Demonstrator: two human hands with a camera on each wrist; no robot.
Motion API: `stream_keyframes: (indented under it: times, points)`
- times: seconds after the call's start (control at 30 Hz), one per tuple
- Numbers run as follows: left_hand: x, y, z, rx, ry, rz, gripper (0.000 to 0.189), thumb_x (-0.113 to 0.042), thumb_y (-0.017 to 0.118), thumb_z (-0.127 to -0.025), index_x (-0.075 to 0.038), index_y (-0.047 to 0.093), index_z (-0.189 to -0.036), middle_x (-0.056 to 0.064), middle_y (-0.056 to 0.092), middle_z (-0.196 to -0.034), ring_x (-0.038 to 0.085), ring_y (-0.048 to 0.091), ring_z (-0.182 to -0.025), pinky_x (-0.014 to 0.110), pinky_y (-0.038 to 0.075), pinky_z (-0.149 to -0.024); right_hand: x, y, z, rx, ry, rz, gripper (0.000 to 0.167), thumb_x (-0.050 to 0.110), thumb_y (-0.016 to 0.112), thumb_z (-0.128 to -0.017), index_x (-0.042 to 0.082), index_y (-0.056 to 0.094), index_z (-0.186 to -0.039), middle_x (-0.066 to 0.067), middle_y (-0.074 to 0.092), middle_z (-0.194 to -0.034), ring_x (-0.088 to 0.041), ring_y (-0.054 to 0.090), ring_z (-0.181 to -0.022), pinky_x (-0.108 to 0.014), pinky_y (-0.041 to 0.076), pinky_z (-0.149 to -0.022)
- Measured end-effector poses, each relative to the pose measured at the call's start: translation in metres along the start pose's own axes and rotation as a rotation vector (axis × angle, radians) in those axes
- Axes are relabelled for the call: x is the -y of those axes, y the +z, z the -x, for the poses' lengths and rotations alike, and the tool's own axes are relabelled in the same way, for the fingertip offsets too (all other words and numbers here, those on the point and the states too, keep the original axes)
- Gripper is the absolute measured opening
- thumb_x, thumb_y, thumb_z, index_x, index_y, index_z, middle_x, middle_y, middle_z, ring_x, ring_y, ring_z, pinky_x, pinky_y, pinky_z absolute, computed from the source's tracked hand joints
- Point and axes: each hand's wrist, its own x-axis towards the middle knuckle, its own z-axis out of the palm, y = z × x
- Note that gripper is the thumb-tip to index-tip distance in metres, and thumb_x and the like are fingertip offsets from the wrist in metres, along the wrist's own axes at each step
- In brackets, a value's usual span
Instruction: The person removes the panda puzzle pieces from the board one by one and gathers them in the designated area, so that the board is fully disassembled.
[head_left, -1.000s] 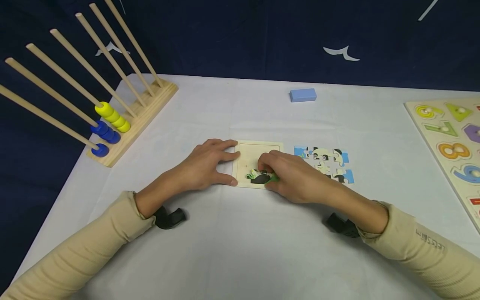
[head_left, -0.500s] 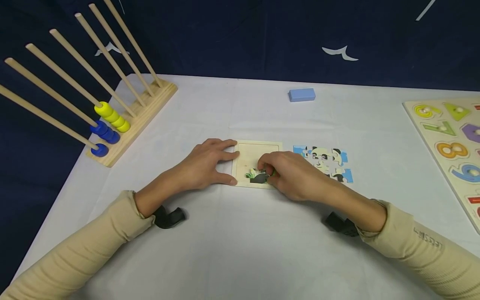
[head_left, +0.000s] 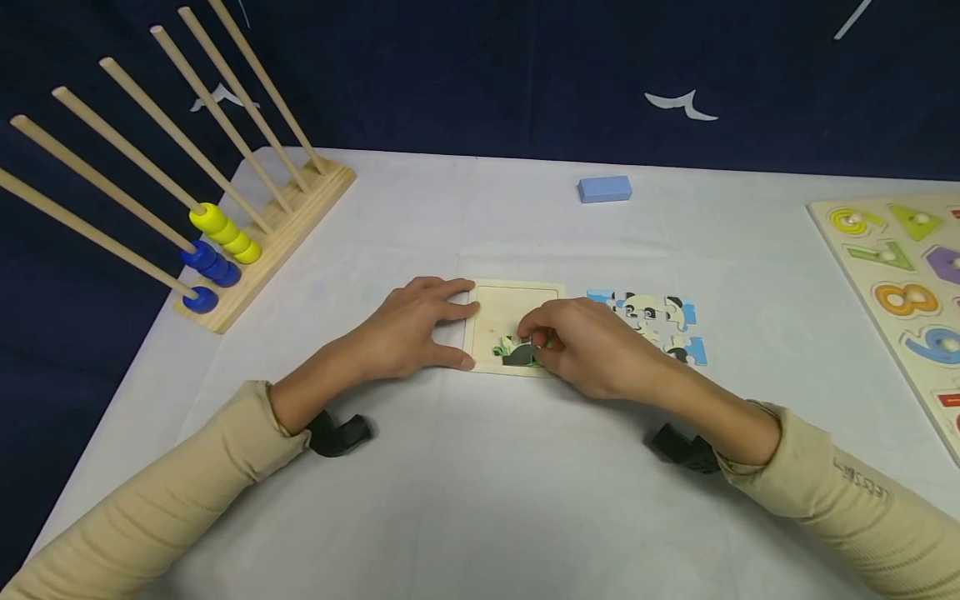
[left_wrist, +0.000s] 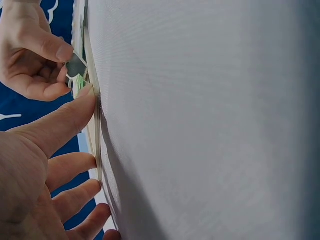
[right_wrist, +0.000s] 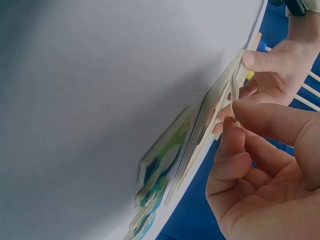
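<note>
In the head view, my left hand (head_left: pixel 405 329) lies with fingers spread, fingertips and thumb touching the left edge of a shallow wooden puzzle tray (head_left: pixel 498 308). My right hand (head_left: pixel 592 346) pinches a puzzle piece (head_left: pixel 517 356), dark with green and cream parts, low over the tray's near side. Its right part is hidden behind my fingers. The left wrist view shows the puzzle piece (left_wrist: pixel 76 66) tilted up between thumb and fingers. Seen nearly edge-on in the right wrist view, the puzzle piece (right_wrist: pixel 234 90) slants at the tray's surface. More panda puzzle pieces (head_left: pixel 651 315) lie right of the tray.
A wooden bead stacker (head_left: pixel 277 250) with tall pegs and blue and yellow rings stands at the left. Beyond the tray lies a blue block (head_left: pixel 604 189). A number and shape board (head_left: pixel 870 267) sits at the right edge. White cloth (head_left: pixel 480 500) covers the table.
My right hand has shifted slightly toward the far side, still pinching the puzzle piece, whose tilt has changed a little. The left hand and the tray have stayed in place.
</note>
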Motion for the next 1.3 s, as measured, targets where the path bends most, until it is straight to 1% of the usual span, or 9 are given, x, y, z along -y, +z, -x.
stream_keyframes:
  times: [0.27,0.53,0.63,0.87,1.0,1.1,1.2,1.3]
  points:
    - [-0.001,-0.001,0.0,0.0,0.005,-0.013,0.07,-0.038,0.081,-0.082,-0.01,0.055,-0.141,0.006,0.037,-0.155,0.032,0.03,-0.14,0.055,0.026,-0.109,0.0,-0.004,0.006,-0.036,0.005,-0.024,0.023,-0.005,0.068,-0.084,0.004,0.072,-0.105,0.002,0.063,-0.082,-0.016,0.056,-0.076,-0.035,0.047,-0.072]
    - [0.0,0.0,-0.001,-0.002,0.011,-0.02,0.07,-0.038,0.082,-0.081,-0.009,0.056,-0.14,0.006,0.038,-0.155,0.033,0.03,-0.14,0.056,0.027,-0.108,-0.002,-0.012,0.019,-0.054,-0.021,-0.076,0.022,-0.004,0.065,-0.087,0.005,0.072,-0.106,0.003,0.061,-0.081,-0.015,0.054,-0.074,-0.034,0.047,-0.069]
    - [0.0,0.0,-0.001,0.0,0.011,-0.026,0.07,-0.037,0.081,-0.082,-0.009,0.056,-0.14,0.006,0.037,-0.155,0.033,0.03,-0.14,0.055,0.027,-0.108,-0.004,-0.016,0.024,-0.062,-0.028,-0.085,0.022,-0.003,0.067,-0.087,0.006,0.072,-0.106,0.003,0.061,-0.082,-0.014,0.054,-0.075,-0.033,0.047,-0.069]
    - [-0.002,-0.001,0.0,-0.001,0.01,-0.025,0.07,-0.037,0.081,-0.082,-0.009,0.055,-0.141,0.006,0.037,-0.155,0.033,0.03,-0.14,0.055,0.027,-0.108,-0.007,-0.022,0.036,-0.063,-0.015,-0.083,0.024,0.001,0.072,-0.086,0.008,0.071,-0.108,0.006,0.06,-0.085,-0.013,0.053,-0.077,-0.031,0.044,-0.071]
    - [-0.002,-0.001,0.0,0.002,0.007,-0.026,0.071,-0.036,0.081,-0.082,-0.009,0.055,-0.141,0.006,0.037,-0.155,0.033,0.029,-0.141,0.056,0.027,-0.108,-0.012,-0.024,0.043,-0.079,-0.048,-0.091,0.024,0.0,0.073,-0.085,0.01,0.071,-0.106,0.008,0.058,-0.084,-0.013,0.051,-0.076,-0.029,0.043,-0.07]
    - [-0.002,-0.001,0.0,0.001,0.005,-0.028,0.071,-0.036,0.082,-0.081,-0.009,0.055,-0.141,0.006,0.037,-0.155,0.033,0.029,-0.141,0.056,0.026,-0.108,-0.018,-0.026,0.048,-0.097,-0.081,-0.105,0.025,-0.004,0.074,-0.083,0.011,0.072,-0.103,0.008,0.058,-0.083,-0.012,0.051,-0.075,-0.027,0.044,-0.066]
    - [-0.003,-0.001,0.0,0.002,-0.001,-0.029,0.071,-0.036,0.082,-0.081,-0.009,0.055,-0.141,0.006,0.037,-0.155,0.033,0.03,-0.14,0.055,0.027,-0.108,-0.024,-0.026,0.054,-0.106,-0.096,-0.115,0.026,-0.007,0.073,-0.082,0.011,0.072,-0.101,0.009,0.058,-0.081,-0.011,0.051,-0.074,-0.025,0.045,-0.064]
    - [-0.003,-0.001,0.0,0.003,-0.006,-0.032,0.071,-0.036,0.082,-0.081,-0.009,0.054,-0.141,0.006,0.036,-0.156,0.033,0.029,-0.14,0.055,0.027,-0.108,-0.029,-0.026,0.06,-0.116,-0.099,-0.114,0.027,-0.006,0.073,-0.081,0.013,0.072,-0.1,0.009,0.058,-0.081,-0.009,0.051,-0.074,-0.024,0.045,-0.064]
